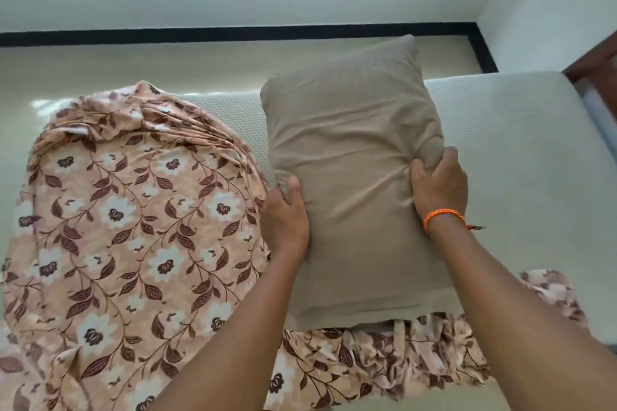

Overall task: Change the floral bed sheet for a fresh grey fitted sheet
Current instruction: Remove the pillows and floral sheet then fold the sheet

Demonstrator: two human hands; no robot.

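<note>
Floral bed sheet [133, 227] lay bunched over the left part of the bed, peach ground with white flowers and brown leaves, pulled off the far corner; a crumpled strip of it ran along the near edge under the pillow and out to the right. Bare white mattress [517, 150] showed behind the sheet and across the right side.

Left hand [286, 220] gripped the left edge of the pillow [354, 157], thumb on top, fingers curled under and out of sight. The pillow, in a plain tan case, was held lengthwise away from the person over the mattress; whether its near end touched the sheet could not be told.

Right hand [439, 185] clamped the pillow's right edge, fingers dug into the fabric, puckering it. Orange braided band [444, 217] on that wrist.

Cream floor [167, 63] and black skirting [233, 35] beyond the bed.
</note>
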